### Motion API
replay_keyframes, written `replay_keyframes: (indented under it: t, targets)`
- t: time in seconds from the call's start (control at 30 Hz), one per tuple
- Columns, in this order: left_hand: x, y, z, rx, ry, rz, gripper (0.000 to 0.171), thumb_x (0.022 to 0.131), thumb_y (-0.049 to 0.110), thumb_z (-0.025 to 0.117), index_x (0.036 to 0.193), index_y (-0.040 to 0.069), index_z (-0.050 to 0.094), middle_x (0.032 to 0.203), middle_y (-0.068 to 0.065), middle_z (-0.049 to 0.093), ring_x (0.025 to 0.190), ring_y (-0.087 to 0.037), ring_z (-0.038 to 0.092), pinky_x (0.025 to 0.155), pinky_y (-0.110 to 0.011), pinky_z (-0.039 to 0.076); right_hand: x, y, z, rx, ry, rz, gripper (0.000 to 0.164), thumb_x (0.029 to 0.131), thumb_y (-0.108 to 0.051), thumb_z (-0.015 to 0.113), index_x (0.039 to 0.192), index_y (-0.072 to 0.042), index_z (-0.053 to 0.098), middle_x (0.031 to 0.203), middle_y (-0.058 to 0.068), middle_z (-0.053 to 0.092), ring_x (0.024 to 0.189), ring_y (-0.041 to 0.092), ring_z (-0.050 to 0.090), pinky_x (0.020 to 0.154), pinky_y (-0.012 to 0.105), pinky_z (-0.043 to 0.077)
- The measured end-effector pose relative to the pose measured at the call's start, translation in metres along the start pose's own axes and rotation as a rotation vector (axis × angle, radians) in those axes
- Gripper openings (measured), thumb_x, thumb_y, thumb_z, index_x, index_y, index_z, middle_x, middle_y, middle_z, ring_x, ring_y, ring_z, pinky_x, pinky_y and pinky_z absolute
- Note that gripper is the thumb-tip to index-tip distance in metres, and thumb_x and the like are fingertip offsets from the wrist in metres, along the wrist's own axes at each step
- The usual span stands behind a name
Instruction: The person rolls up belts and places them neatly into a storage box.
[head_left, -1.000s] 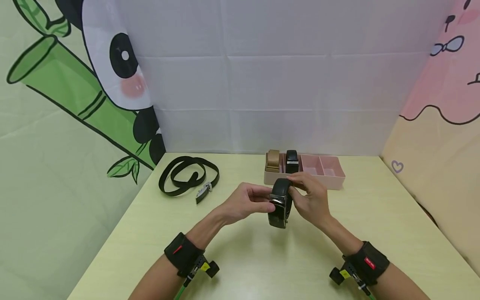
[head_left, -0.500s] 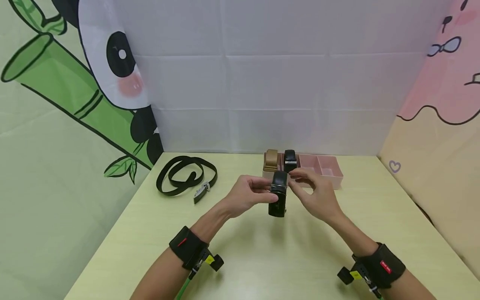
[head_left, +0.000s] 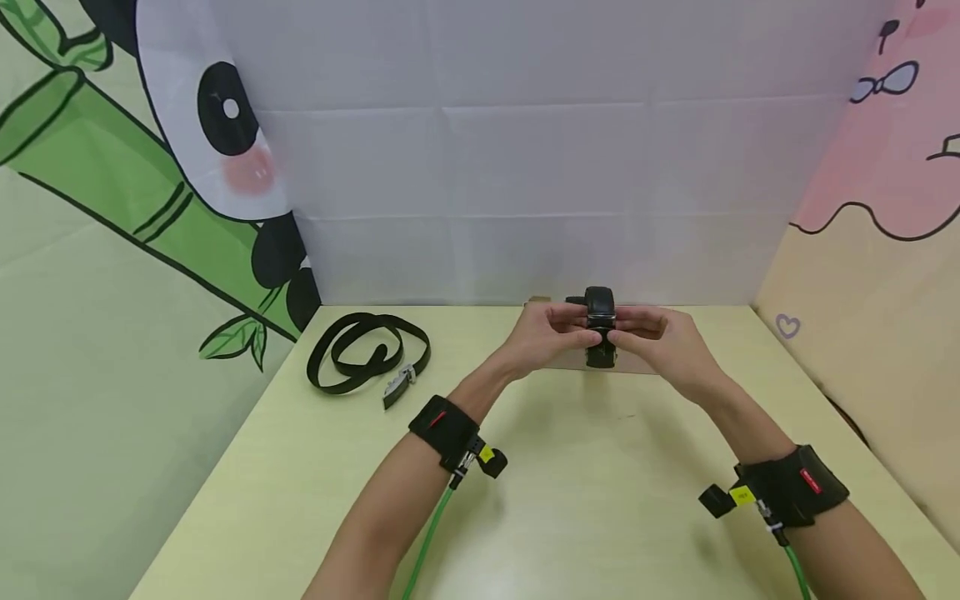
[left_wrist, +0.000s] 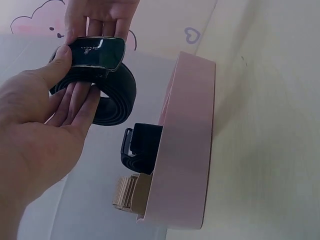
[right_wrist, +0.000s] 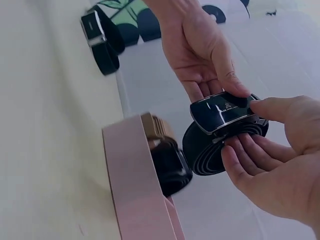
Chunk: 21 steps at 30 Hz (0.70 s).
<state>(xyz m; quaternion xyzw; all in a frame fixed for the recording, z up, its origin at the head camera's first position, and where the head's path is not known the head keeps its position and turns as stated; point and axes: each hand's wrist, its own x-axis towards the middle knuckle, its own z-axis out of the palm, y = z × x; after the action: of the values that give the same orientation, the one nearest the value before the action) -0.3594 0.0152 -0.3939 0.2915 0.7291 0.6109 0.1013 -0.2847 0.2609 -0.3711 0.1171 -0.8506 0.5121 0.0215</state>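
While two hands [head_left: 546, 337] [head_left: 670, 342] hold belt [head_left: 600, 310] (one), second belt [head_left: 377, 359] lies looped.

In head view, pale yellow tabletop [head_left: 585, 500] fills 6 o'clock, creased grey-white backdrop [head_left: 495, 158] sits at 12, panda face print [head_left: 210, 125] at 10, green bamboo print [head_left: 142, 196] between 9 and 10, pink cartoon figure [head_left: 881, 158] between 2 and 3, purple heart outline [head_left: 787, 326] at 3.

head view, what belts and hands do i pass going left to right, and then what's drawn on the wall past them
Loose black belt → left hand → rolled black belt → right hand → purple heart on the wall.
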Motion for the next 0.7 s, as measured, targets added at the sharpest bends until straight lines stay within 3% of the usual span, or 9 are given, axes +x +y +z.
replay_keyframes:
  t: [0.2, 0.47, 0.6, 0.7]
  targets:
    - [0.036, -0.003, 0.018, 0.056, 0.067, 0.017, 0.051, 0.103, 0.015, 0.085, 0.151, 0.003, 0.071, 0.132, -0.019, 0.082, 0.115, -0.026, 0.082, 0.098, -0.038, 0.068, 0.03, 0.01, -0.021, 0.001, -0.021, 0.064, 0.063, 0.112, -0.023, 0.074, 0.167, -0.001, 0.051, 0.157, 0.026, 0.065, 0.145, 0.04, 0.065, 0.097, 0.008, 0.056]
    - [0.064, -0.019, 0.055, 0.16, 0.251, 0.039, 0.055, 0.104, 0.004, 0.08, 0.157, 0.002, 0.065, 0.135, -0.022, 0.08, 0.124, -0.034, 0.081, 0.1, -0.031, 0.067, 0.056, 0.045, -0.025, 0.015, 0.051, 0.016, 0.061, 0.11, -0.004, 0.072, 0.165, 0.007, 0.048, 0.157, 0.034, 0.062, 0.144, 0.049, 0.064, 0.097, 0.006, 0.054]
    - [0.07, -0.025, 0.071, 0.195, 0.267, 0.03, 0.061, 0.106, -0.002, 0.075, 0.164, 0.0, 0.056, 0.142, -0.025, 0.077, 0.13, -0.036, 0.079, 0.103, -0.037, 0.067, 0.059, 0.064, -0.025, 0.032, 0.08, 0.028, 0.059, 0.108, -0.001, 0.073, 0.162, 0.008, 0.051, 0.155, 0.034, 0.063, 0.144, 0.05, 0.064, 0.095, 0.006, 0.055]
    - [0.073, -0.032, 0.079, 0.272, 0.262, 0.024, 0.062, 0.107, -0.004, 0.071, 0.166, 0.0, 0.053, 0.144, -0.025, 0.076, 0.131, -0.036, 0.078, 0.105, -0.039, 0.066, 0.059, 0.074, -0.025, 0.012, 0.073, 0.053, 0.06, 0.108, -0.004, 0.073, 0.162, 0.009, 0.05, 0.155, 0.035, 0.063, 0.143, 0.051, 0.064, 0.094, 0.009, 0.057]
